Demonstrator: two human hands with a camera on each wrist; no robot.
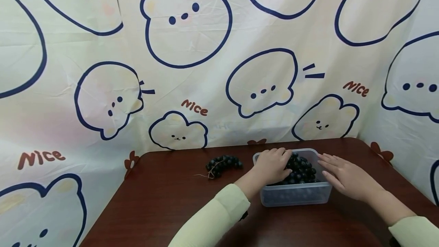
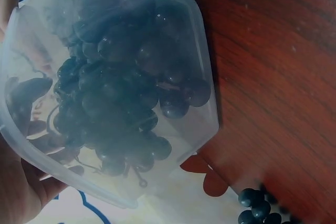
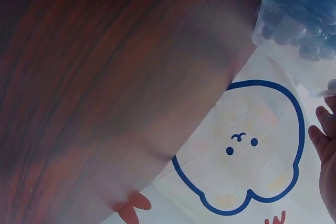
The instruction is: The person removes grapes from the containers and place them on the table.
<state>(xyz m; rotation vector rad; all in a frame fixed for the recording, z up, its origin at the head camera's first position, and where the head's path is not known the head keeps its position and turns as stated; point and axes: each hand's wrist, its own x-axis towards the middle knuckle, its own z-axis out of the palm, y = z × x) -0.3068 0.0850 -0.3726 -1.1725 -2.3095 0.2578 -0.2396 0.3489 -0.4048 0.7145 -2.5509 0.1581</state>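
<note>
A clear plastic container (image 1: 295,195) stands on the table, holding dark grapes (image 1: 300,169) in bunches. My left hand (image 1: 272,165) reaches over its left side, fingers inside beside the grapes. In the left wrist view those fingers (image 2: 26,95) show through the clear wall, next to the grapes and a thin stem. My right hand (image 1: 348,174) is at the container's right rim, its fingers extended and the fingertips right at the edge. In the right wrist view, only part of that hand (image 3: 328,153) shows, near the container's corner.
Another bunch of dark grapes (image 1: 224,165) lies on the brown table (image 1: 164,201), left of the container, its stem pointing left. Behind the table hangs a pale cloth (image 1: 192,83) printed with cartoon animals, and it continues along both sides.
</note>
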